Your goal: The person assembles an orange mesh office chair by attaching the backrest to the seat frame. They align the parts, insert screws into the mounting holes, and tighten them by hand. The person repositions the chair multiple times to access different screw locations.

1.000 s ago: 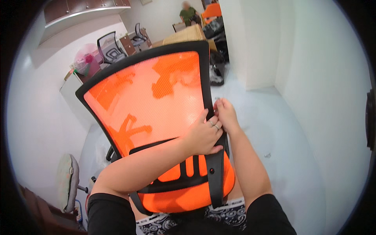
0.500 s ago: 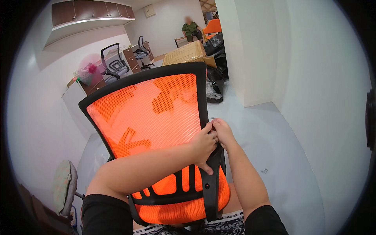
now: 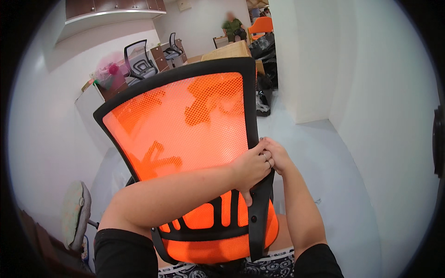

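An office chair with an orange mesh backrest [image 3: 181, 125] in a black frame stands in front of me, its orange seat [image 3: 204, 251] low down by my lap. Across the mesh reaches my left arm, and my left hand [image 3: 254, 167], with rings on it, is wrapped round the right side of the black frame. Its thumb lies over the black armrest bracket [image 3: 259, 227]. My right hand [image 3: 277, 155] is closed in a pinch at the frame's outer edge, touching the left fingertips. Whatever lies between its fingers is hidden.
A round padded stool [image 3: 74, 215] stands at the lower left. Cardboard boxes [image 3: 227, 51] and black plastic bags [image 3: 264, 46] lie beyond the chair. Grey office chairs [image 3: 139, 60] and a pink fan [image 3: 111, 72] are at the left wall. A person [image 3: 234, 28] sits far back. Small metal pieces [image 3: 318, 201] lie on the floor.
The chair back appears a little higher and farther right, and the view has shifted. Both hands have moved slightly right with the frame and stay together at its edge.
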Tool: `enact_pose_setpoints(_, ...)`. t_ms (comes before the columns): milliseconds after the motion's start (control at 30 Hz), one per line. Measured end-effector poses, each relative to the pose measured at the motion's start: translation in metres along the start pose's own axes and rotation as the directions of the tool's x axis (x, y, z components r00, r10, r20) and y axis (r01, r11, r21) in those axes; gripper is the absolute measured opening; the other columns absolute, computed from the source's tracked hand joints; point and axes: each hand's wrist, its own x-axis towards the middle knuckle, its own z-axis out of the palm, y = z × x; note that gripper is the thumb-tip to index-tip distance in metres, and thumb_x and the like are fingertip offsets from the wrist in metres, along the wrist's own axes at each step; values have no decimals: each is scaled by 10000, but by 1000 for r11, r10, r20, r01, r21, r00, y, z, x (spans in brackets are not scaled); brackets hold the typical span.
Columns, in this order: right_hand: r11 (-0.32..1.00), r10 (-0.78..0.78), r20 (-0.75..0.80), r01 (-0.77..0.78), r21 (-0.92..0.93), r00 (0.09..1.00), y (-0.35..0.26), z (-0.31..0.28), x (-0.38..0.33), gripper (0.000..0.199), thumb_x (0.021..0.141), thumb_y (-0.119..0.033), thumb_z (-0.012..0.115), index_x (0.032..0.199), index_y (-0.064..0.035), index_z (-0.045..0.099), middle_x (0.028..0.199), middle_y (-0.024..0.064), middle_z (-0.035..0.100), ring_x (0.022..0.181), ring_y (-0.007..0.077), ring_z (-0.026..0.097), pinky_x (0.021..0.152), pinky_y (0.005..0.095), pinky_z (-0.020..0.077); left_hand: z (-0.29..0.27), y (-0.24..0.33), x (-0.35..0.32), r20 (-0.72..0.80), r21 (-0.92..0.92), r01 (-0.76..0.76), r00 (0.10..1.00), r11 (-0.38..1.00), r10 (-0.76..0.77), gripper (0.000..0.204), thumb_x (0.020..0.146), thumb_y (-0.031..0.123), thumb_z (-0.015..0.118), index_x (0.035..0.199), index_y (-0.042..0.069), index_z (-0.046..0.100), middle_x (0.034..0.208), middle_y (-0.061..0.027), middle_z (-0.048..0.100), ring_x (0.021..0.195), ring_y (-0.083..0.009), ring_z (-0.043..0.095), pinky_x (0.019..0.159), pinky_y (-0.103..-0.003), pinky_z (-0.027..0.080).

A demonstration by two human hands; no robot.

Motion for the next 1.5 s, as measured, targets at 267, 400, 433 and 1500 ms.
enact_pose_setpoints(267, 993, -121, 3, 121, -2, 993, 15, -15, 11, 223, 973, -259, 454, 896, -72, 548, 791, -19, 494, 710, 76, 457, 650, 230, 401, 5, 3, -8, -75, -4, 12, 997, 1000, -13, 1035, 494, 819, 630, 1150, 19, 597, 1139, -80, 548, 1178, -244, 441, 1088, -543, 177)
enact_pose_setpoints(400, 993, -115, -53, 116, 14, 992, 13, -10, 11, 180, 949, -232, 471, 900, -80, 553, 765, -31, 478, 692, 69, 445, 622, 214, 379, 6, 6, -7, -63, -7, -31, 998, 999, 31, 1067, 490, 810, 639, 1179, -1, 570, 1138, -86, 565, 1168, -244, 448, 1104, -565, 150)
enact_pose_setpoints(433, 994, -107, -64, 108, 16, 992, 15, -11, 11, 174, 946, -227, 473, 901, -81, 555, 763, -32, 479, 690, 69, 446, 619, 213, 376, 8, 9, -6, -75, 5, -24, 997, 1000, 25, 1068, 489, 810, 639, 1175, -6, 572, 1138, -87, 568, 1165, -246, 449, 1107, -570, 143)
enact_pose_setpoints(1500, 660, -562, -216, 275, -699, 799, 31, 13, -23, 274, 1006, -242, 411, 856, -37, 515, 745, 7, 521, 683, 98, 476, 645, 252, 420, 23, 18, -27, -216, -101, 62, 973, 993, -83, 1053, 527, 692, 698, 1223, -76, 511, 1300, -210, 502, 1312, -335, 371, 1148, -530, 109)
